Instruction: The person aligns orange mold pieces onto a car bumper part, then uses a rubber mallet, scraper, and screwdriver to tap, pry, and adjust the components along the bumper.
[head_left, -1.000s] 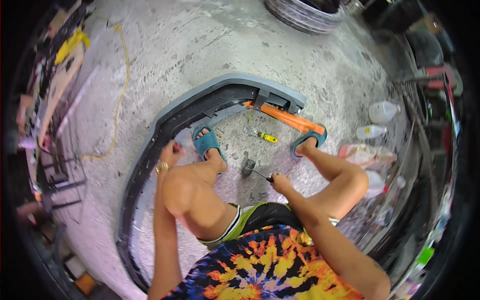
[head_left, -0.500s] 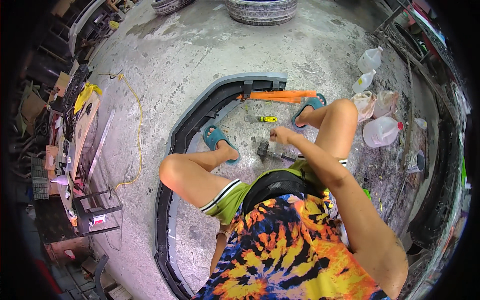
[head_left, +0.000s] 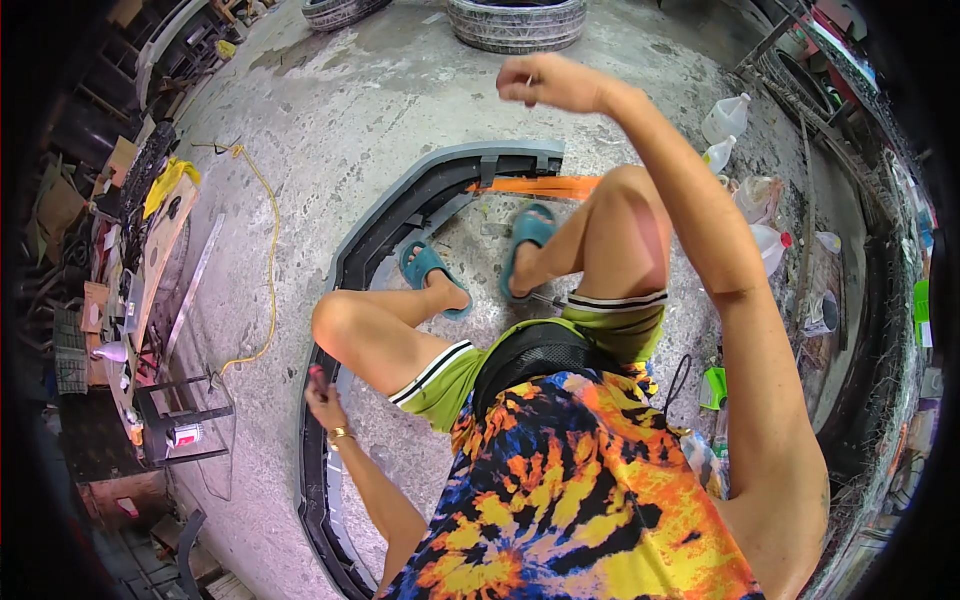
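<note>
A long curved car bumper (head_left: 400, 205), black inside with a grey edge, lies on the floor around my left leg. Over its left stretch is my left hand (head_left: 326, 408), closed around a small red-ended tool (head_left: 317, 374); the rest of that tool is hidden. My right hand (head_left: 545, 83) is raised far out in front, above the bumper's far end, fingers curled and slightly blurred. Whether anything small sits in those fingers I cannot make out. An orange strip (head_left: 535, 186) lies by the bumper's far end. Part of a hammer's shaft (head_left: 548, 300) shows beside my right sandal (head_left: 527, 245).
Tyres (head_left: 515, 25) lie at the far side. Plastic jugs (head_left: 726, 118) and bags (head_left: 758, 197) stand along the right. On the left are a yellow cord (head_left: 275, 250), a metal strip (head_left: 195, 285), a black-framed stand (head_left: 185, 420) and piled clutter.
My right hand has swung up and forward from near the hammer. My left hand has come into view with the red-ended tool. My right foot has shifted left, covering the hammer head and yellow-handled scraper.
</note>
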